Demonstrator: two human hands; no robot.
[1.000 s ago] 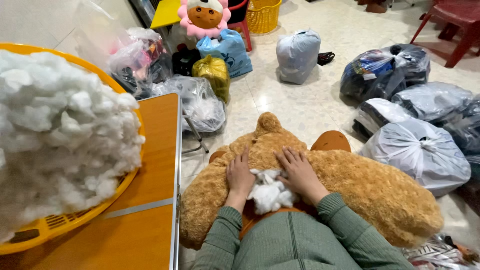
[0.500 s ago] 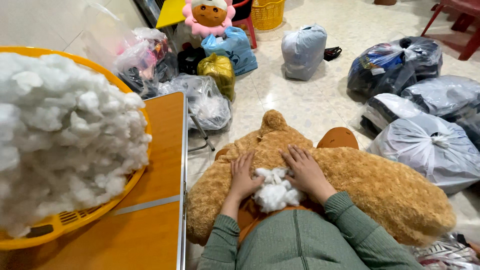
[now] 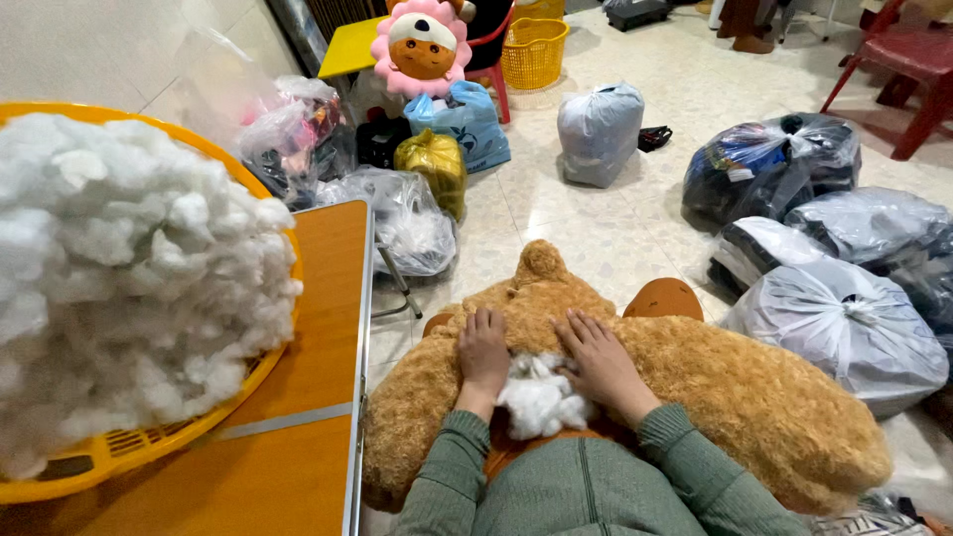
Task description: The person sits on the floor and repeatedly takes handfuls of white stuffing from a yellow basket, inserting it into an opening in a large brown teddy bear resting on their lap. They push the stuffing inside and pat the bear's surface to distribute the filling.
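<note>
Left hand [image 3: 483, 349] and right hand [image 3: 599, 359] still pressing white stuffing [image 3: 537, 395], teddy bear [image 3: 754, 397] unmoved

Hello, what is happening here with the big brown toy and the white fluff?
A person in a green sweater has a large brown plush bear on the lap. The left hand and the right hand press flat on its fur, either side of a tuft of white stuffing at an opening. A yellow basket heaped with the same fluff sits on the orange table at the left. Tied plastic bags lie about the floor.
</note>
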